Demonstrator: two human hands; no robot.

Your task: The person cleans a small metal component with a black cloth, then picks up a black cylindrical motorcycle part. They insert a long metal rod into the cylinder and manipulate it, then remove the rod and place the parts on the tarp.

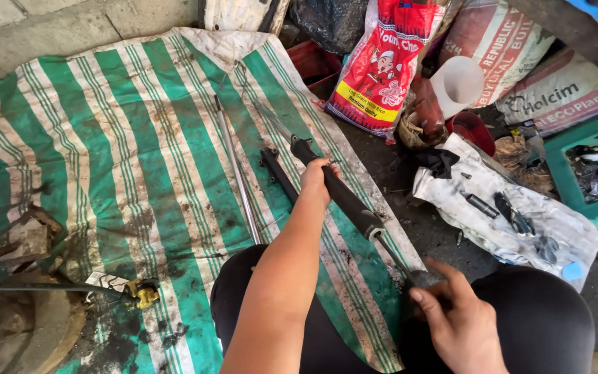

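Head view: left hand (315, 181) clamped around far part of black fork tube (337, 190), which slants from far-left to near-right over green-striped tarp (126, 173). Right hand (455, 315) pinches thin rod (394, 255) at tube's near end.

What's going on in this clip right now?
A seated person grips a black fork tube with the left hand, while the right hand holds the thin rod sticking out of its near end. A second black tube and a long metal rod lie on the green striped tarp.
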